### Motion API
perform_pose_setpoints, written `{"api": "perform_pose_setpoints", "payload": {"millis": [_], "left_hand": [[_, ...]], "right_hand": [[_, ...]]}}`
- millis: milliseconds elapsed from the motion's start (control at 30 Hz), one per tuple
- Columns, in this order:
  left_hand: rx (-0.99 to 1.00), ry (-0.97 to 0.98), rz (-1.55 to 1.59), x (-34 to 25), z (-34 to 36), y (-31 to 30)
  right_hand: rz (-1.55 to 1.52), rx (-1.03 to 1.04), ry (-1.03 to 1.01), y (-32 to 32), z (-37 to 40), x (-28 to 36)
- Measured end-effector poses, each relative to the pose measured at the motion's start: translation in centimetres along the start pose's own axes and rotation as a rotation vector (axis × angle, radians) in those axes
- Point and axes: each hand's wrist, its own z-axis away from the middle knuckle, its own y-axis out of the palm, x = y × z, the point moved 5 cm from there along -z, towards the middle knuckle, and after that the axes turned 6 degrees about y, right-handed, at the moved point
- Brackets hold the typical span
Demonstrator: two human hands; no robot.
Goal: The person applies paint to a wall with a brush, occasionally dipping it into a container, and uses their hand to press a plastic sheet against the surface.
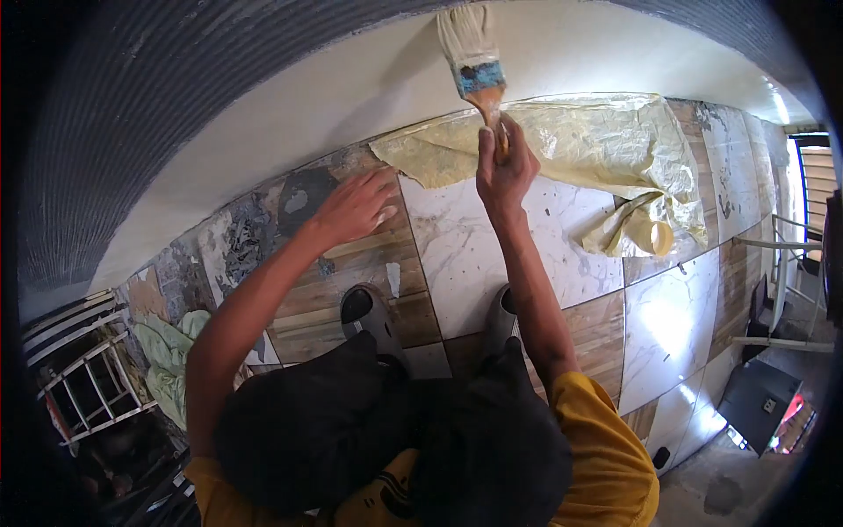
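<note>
My right hand (507, 167) is closed around the wooden handle of a wide paintbrush (479, 75). The brush points up, its pale, paint-coated bristles against or close to the cream lower wall (562, 53); contact is hard to tell. Over the floor to the left, my left hand (356, 206) holds nothing, with its fingers slightly bent and apart. Between the hands and along the wall base lies a crumpled yellowish sheet (606, 145), with a roll of tape (659, 237) at its lower right end.
Dark ribbed surface (158, 132) curves above the cream band. Tiled floor (518, 237) spreads below, under my two shoes. Greenish cloth (167, 351) and a metal rack (92, 386) are at left. White metal frames (781, 272) and a dark panel (760, 404) stand at right.
</note>
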Motion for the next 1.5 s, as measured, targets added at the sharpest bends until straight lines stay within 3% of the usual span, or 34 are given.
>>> {"api": "perform_pose_setpoints", "payload": {"millis": [67,133,200,267,400,500,633,833,933,1133,1167,1200,1267,1300,1400,1500], "left_hand": [[0.047,-0.005,0.012,0.7,2.0,-1.2],[0.089,-0.006,0.02,1.7,3.9,-2.7],[0.274,-0.109,0.024,2.7,5.8,-3.5],[0.368,-0.157,0.01,3.1,7.2,-5.0],[0.64,-0.225,-0.071,5.1,9.1,-6.3],[0.535,-0.163,-0.096,5.8,9.2,-6.2],[0.427,-0.164,-0.09,5.1,7.2,-5.5],[0.54,-0.179,0.097,3.2,8.6,-3.3],[0.442,-0.245,0.201,4.1,9.0,-2.8],[0.637,-0.244,0.085,6.4,10.4,-0.7],[0.636,-0.249,0.07,6.6,10.1,-0.7],[0.628,-0.255,0.053,6.6,9.9,-0.9],[0.542,-0.269,0.104,6.3,9.2,-1.4],[0.47,-0.279,0.159,6.4,8.9,-1.7],[0.471,-0.268,0.162,6.8,8.6,-1.2],[0.517,-0.235,0.092,7.1,8.9,0.0]], "right_hand": [[0.047,-0.001,-0.074,1.1,0.0,-0.8],[0.092,0.05,0.056,2.2,0.9,-3.0],[0.109,0.084,0.098,1.9,2.1,-4.6],[0.325,0.255,0.169,1.6,3.4,-6.6],[0.225,0.19,0.193,-1.8,4.9,-6.1],[0.014,-0.047,0.066,-3.6,2.8,-2.5],[-0.094,-0.162,-0.08,-1.8,-1.6,-0.6],[0.309,0.185,0.209,-0.7,3.7,-8.1],[0.209,0.119,0.092,-1.5,4.9,-6.2],[-0.08,-0.104,-0.1,0.1,0.8,1.6],[0.027,0.007,-0.002,0.8,0.8,0.6],[0.027,0.008,-0.007,0.8,1.7,-1.4],[0.409,0.222,-0.076,2.9,4.1,-7.0],[0.38,0.262,0.055,2.5,5.9,-7.8],[0.189,0.185,0.153,-0.2,8.3,-5.6],[0.124,0.082,0.038,-0.3,6.1,-1.3]]}}
